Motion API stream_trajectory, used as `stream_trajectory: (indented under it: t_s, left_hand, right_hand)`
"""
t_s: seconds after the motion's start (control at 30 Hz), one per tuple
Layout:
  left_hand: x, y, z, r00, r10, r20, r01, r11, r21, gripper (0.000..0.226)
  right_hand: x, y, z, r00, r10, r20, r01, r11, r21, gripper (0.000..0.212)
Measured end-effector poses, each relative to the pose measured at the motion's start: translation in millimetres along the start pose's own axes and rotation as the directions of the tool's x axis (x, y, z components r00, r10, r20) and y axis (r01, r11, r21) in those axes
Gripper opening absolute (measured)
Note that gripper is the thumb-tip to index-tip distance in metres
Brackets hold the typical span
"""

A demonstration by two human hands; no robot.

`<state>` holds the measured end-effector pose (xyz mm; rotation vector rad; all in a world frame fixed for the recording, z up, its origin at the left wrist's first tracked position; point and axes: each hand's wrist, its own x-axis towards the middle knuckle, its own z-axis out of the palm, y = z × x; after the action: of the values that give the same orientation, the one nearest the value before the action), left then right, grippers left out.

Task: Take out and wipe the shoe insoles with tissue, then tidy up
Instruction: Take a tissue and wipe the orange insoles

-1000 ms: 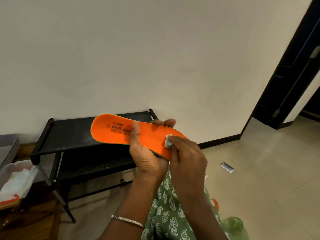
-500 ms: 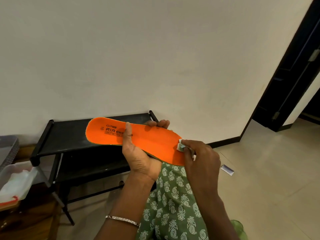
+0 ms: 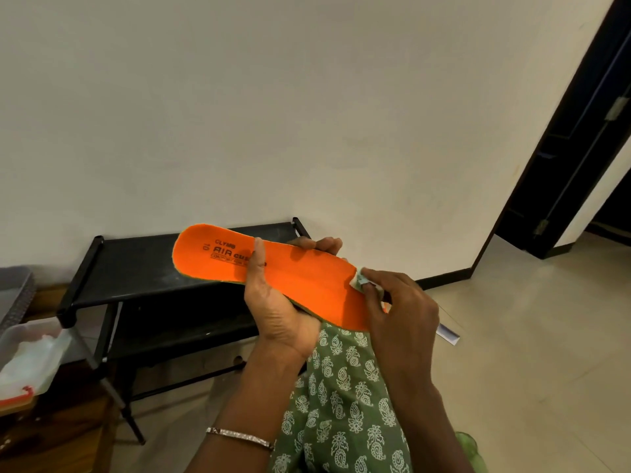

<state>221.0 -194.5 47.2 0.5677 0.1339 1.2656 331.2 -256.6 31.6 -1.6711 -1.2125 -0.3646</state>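
An orange insole [image 3: 300, 274] with black print is held level in front of me, over a black shoe rack. My left hand [image 3: 280, 308] grips it at the middle, thumb across the top and fingers curled round the far edge. My right hand [image 3: 399, 308] pinches a small folded white tissue [image 3: 359, 278] and presses it against the insole's right end. No shoe is in view.
The black two-shelf shoe rack [image 3: 136, 264] stands against the cream wall. A clear plastic box [image 3: 30, 356] with white material sits at the left edge. A small white slip [image 3: 448, 333] lies on the tiled floor. A dark door [image 3: 577, 131] stands open at the right.
My right hand slid the tissue along the insole toward its right end. My left hand moved the insole slightly left and tilted it flatter.
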Motion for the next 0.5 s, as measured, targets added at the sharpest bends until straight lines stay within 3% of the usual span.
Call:
stream_trajectory:
  t_s: [0.1, 0.3, 0.4, 0.5]
  left_hand:
    - [-1, -5, 3, 0.999, -0.032, -0.001, 0.032, 0.999, -0.020, 0.062]
    - [-8, -21, 8, 0.969, -0.226, 0.100, 0.235, 0.968, -0.088, 0.062]
    - [-6, -20, 6, 0.975, -0.199, 0.094, 0.209, 0.971, -0.113, 0.063]
    - [-3, -11, 3, 0.995, -0.088, 0.038, 0.090, 0.994, -0.056, 0.062]
  right_hand:
    - [-1, -10, 2, 0.999, -0.012, -0.032, 0.012, 1.000, -0.015, 0.020]
    - [-12, -50, 12, 0.985, -0.172, -0.033, 0.174, 0.981, 0.083, 0.022]
    - [-9, -38, 7, 0.984, -0.175, -0.016, 0.176, 0.980, 0.092, 0.022]
    - [-2, -15, -4, 0.995, -0.098, 0.012, 0.098, 0.995, 0.011, 0.021]
